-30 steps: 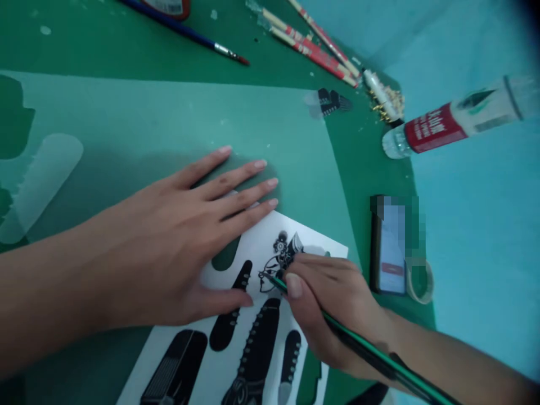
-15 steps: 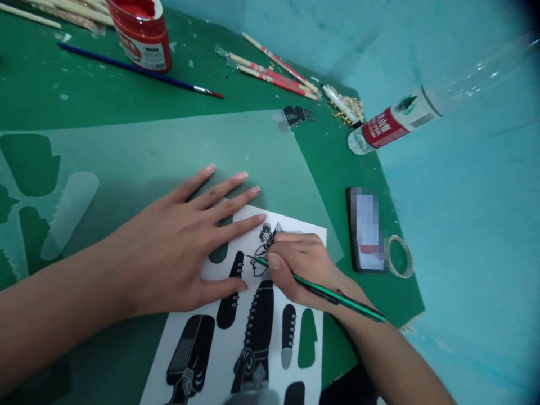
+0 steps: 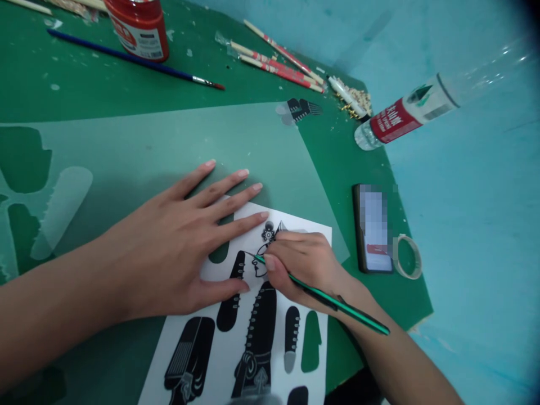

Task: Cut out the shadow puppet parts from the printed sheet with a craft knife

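We look down on a green mat. A white printed sheet of black shapes lies at the mat's near edge, toward its right corner. Our left hand rests flat on the sheet's far left part, fingers spread and pointing toward the far right corner, holding nothing. Just right of it, our right hand has its fingers closed around a slim green pencil-like tool. The tool's tip touches a small ornate black figure at the sheet's far end, between the left index fingertip and thumb. Its long axis slants back toward the near right corner. A phone lies near the right edge.
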`<state>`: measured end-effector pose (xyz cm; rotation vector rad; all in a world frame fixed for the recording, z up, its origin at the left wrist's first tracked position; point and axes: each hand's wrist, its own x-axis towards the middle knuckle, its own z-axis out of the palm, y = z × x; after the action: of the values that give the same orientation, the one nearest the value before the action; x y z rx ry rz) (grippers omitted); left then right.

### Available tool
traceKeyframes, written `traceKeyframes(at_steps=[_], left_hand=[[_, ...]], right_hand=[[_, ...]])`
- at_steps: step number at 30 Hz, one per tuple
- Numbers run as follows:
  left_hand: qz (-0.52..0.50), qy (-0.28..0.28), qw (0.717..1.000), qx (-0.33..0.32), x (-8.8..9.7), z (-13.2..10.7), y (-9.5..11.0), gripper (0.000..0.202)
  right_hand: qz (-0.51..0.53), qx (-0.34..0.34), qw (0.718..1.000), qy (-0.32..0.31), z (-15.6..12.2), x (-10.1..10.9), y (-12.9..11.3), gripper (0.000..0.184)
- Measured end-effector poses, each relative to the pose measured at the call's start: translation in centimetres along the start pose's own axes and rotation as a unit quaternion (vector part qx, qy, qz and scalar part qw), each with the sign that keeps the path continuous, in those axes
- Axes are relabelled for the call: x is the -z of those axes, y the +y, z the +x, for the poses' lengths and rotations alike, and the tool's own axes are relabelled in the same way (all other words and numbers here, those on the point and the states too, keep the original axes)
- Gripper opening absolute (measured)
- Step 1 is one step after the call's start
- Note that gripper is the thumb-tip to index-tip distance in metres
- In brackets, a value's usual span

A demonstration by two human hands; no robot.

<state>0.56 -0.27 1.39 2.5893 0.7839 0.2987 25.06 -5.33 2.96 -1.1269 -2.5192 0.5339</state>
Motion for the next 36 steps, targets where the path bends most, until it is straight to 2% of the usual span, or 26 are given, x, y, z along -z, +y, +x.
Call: traceKeyframes(at_steps=[11, 17, 28, 36], left_hand=[[0.0, -0.01, 1.0, -0.012, -0.2, 0.0, -0.5, 0.082], [0.047, 0.037, 0.997, -0.041, -1.2, -0.3, -1.0, 0.083], [0.042, 0.002, 0.999, -0.032, -1.1, -0.2, -1.2, 0.085], [0.067, 0.011, 0.997, -0.034, -1.2, -0.2, -1.1, 0.085]], right_hand=[[0.003, 0.013, 1.0, 0.01, 0.1, -0.1, 0.0, 0.038], [-0.009, 0.011, 1.0, -0.006, 0.2, 0.2, -0.1, 0.038], [-0.029, 0.023, 0.998, -0.042, 0.2, 0.7, -0.1, 0.041], [-0.025, 0.023, 0.999, -0.043, 0.2, 0.7, -0.1, 0.04]])
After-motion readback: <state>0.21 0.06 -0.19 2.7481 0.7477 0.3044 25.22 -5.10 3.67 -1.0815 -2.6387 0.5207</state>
